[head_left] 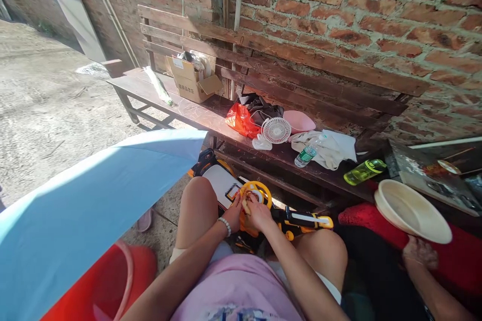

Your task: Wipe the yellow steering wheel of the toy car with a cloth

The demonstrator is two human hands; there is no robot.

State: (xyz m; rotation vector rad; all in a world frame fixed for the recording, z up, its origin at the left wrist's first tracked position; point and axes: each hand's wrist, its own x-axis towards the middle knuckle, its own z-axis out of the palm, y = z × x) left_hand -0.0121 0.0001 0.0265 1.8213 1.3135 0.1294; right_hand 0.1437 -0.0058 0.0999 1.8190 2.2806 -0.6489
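My left hand [234, 214], with a beaded bracelet [226, 226] at its wrist, and my right hand [258, 211] meet between my knees. The fingers of both are closed and pressed together. A small pale yellowish piece [246, 206] shows between them; it is too small to name. Just beyond the fingers is the yellow steering wheel [268, 191] of a ride-on toy vehicle. Its white and black front [220, 183] points toward the bench. Whether my hands touch the wheel, I cannot tell.
A wooden bench [209, 114] along the brick wall bears a cardboard box [186, 83], white fan [276, 131], pink bowl [299, 121] and water bottle [306, 154]. Another person's hand [420, 252] is by a cream basin [414, 210] at right. Blue fabric [113, 175] overhangs a red tub [145, 266] at left.
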